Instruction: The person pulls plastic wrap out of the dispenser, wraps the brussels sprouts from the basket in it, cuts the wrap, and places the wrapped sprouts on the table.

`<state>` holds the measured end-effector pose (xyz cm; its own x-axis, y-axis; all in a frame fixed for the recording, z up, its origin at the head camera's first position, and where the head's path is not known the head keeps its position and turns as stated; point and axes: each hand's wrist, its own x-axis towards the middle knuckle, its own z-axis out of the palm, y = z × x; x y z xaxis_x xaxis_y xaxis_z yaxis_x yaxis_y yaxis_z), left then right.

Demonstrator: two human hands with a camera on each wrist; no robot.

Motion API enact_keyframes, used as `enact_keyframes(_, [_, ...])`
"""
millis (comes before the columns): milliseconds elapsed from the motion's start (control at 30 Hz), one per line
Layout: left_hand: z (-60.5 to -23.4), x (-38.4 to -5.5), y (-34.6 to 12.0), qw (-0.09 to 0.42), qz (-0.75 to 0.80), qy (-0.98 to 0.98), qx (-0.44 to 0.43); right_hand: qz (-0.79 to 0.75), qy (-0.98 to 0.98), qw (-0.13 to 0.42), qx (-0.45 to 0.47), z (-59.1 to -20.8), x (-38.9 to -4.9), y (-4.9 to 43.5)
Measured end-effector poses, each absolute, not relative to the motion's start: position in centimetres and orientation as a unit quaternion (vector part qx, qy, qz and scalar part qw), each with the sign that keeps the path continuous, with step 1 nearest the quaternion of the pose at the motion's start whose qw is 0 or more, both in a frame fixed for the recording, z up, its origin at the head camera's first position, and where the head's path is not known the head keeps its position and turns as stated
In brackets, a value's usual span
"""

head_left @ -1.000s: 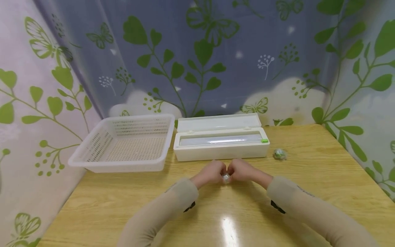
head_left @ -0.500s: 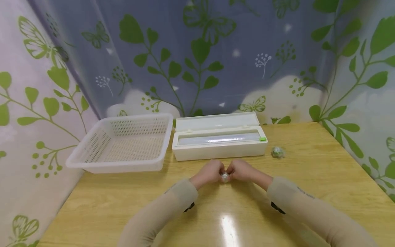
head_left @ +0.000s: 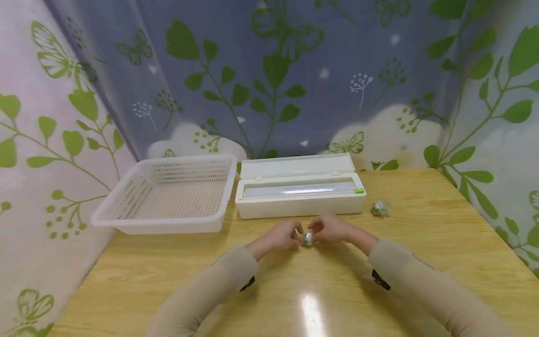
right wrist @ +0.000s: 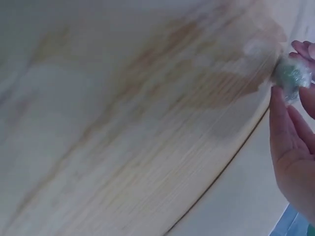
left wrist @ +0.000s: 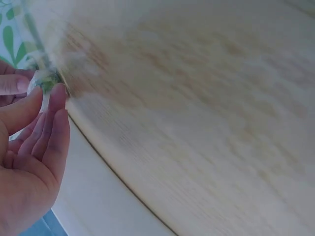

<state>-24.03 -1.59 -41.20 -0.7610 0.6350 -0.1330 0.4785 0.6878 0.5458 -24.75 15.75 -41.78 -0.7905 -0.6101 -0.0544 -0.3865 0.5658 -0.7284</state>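
Note:
A small green bundle wrapped in clear plastic film (head_left: 307, 239) is between the hands just in front of the white box. My right hand (head_left: 330, 229) holds it from the right, its fingertips and thumb against the film in the right wrist view. The left hand (head_left: 281, 236) is just left of the bundle, with thumb and fingers spread apart. In the left wrist view the bundle (left wrist: 45, 81) shows behind the left fingertips and is partly covered. Another film-wrapped green bundle (head_left: 380, 209) lies to the right of the box.
A white cling film dispenser box (head_left: 301, 207) stands behind the hands, lid raised, film roll inside and a green tab at its right end. To its left is a white perforated plastic basket (head_left: 157, 227). The wooden table (head_left: 236, 299) ends at patterned curtains.
Both hands were pinching the bundle close together. The left hand has let go and moved slightly left, and the right fingers have loosened and shifted, showing more of the bundle.

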Motion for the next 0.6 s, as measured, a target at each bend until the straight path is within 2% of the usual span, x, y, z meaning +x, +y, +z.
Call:
enact_keyframes(133, [-41.3, -24.2, -1.2, 0.140, 0.241, 0.911, 0.303, -0.378, 0.865, 0.163, -0.288, -41.9, -24.8, 15.8])
enact_keyframes(300, [-41.5, -24.5, -1.0, 0.108, 0.218, 0.922, 0.301, -0.372, 0.878, 0.134, -0.270, -42.2, -24.8, 15.4])
enact_keyframes(600, [-41.9, -24.9, -0.7, 0.112, 0.228, 0.915, 0.315, -0.355, 0.906, 0.083, -0.214, -42.0, -24.3, 14.5])
